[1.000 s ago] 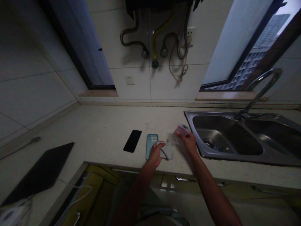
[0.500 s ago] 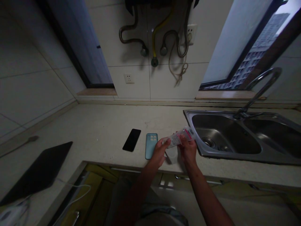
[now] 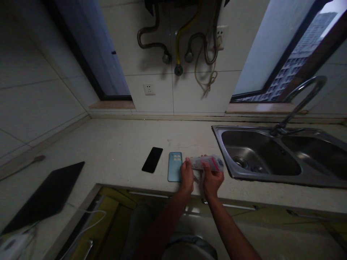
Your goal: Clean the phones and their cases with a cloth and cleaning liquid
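Grip of left hand (image 3: 187,177) and right hand (image 3: 212,180) clasps the clear packet (image 3: 207,163) stretched between them.

two phones (image 3: 175,166) on counter (image 3: 114,148), sink (image 3: 260,155) right, packet (image 3: 207,163) between

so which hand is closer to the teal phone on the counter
Left. The left hand is right beside the teal phone, at its right edge, gripping the clear packet; the right hand grips the packet farther over, toward the sink.

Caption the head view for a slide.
Left hand and right hand hold a clear pink-trimmed packet over the countertop beside a teal phone and a black phone.
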A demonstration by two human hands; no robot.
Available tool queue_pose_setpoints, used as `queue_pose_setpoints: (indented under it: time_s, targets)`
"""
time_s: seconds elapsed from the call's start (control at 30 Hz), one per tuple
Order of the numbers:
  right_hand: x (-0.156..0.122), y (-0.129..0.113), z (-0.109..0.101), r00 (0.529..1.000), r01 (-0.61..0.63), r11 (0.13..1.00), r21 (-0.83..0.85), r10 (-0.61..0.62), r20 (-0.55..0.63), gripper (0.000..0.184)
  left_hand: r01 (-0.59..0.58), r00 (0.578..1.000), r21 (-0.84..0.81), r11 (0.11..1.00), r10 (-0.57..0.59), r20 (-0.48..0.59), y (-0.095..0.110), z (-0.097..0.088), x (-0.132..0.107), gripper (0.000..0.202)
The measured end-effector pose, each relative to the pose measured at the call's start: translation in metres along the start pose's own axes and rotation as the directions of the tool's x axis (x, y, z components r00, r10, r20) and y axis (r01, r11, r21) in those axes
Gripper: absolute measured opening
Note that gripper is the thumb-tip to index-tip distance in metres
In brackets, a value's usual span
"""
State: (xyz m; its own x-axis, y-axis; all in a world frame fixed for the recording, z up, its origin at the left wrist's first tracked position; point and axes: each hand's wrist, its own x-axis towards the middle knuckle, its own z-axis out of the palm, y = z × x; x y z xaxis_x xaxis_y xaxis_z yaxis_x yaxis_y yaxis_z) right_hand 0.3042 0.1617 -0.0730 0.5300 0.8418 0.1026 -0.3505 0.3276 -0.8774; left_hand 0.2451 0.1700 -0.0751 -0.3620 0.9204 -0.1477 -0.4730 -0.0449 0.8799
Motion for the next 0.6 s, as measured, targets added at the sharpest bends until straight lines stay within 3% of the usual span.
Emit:
queue_pose_setpoints:
  time_s: [0.1,0.37,0.6]
  targets:
    - [-0.006,0.0,0.003,0.999,0.036,0.999,-0.008,-0.037,-0.017,0.036,-0.034,0.998,0.046,0.998,0.037,-0.057,-0.004,0.004,0.002,0.061]
    - [-0.007,0.003,0.006,0.998,-0.001,1.0,-0.018,0.0,-0.059,0.04,-0.067,0.993,0.187,0.98,0.083,-0.081,-0.01,0.0,0.01,0.061]
    - [-0.007,0.004,0.006,0.996,-0.075,0.991,0.112,0.078,-0.029,0.042,-0.078,0.989,0.237,0.968,0.105,-0.104,-0.011,-0.001,0.013,0.053]
